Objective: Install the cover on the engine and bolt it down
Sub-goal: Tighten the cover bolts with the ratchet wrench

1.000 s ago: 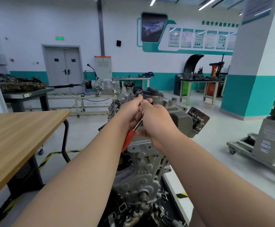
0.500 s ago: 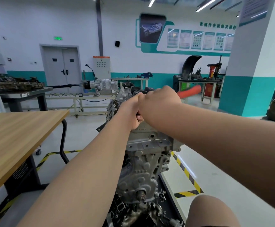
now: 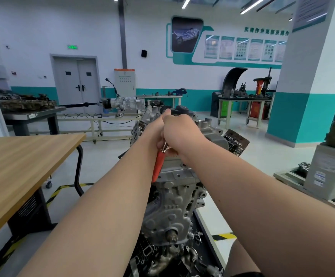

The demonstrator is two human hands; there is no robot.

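From the head view, both hands meet at the top of the engine (image 3: 174, 206). The right hand (image 3: 180, 132) is clenched over the head of a ratchet (image 3: 158, 166), whose red handle hangs down the engine's front. The left hand (image 3: 159, 126) presses in beside it, but its fingers are hidden, so its grip cannot be told. The cover lies on top of the engine, under the hands and mostly hidden. With the bolt out of sight, the socket could tilt, slip off and round the head. The handle could also swing into the left forearm.
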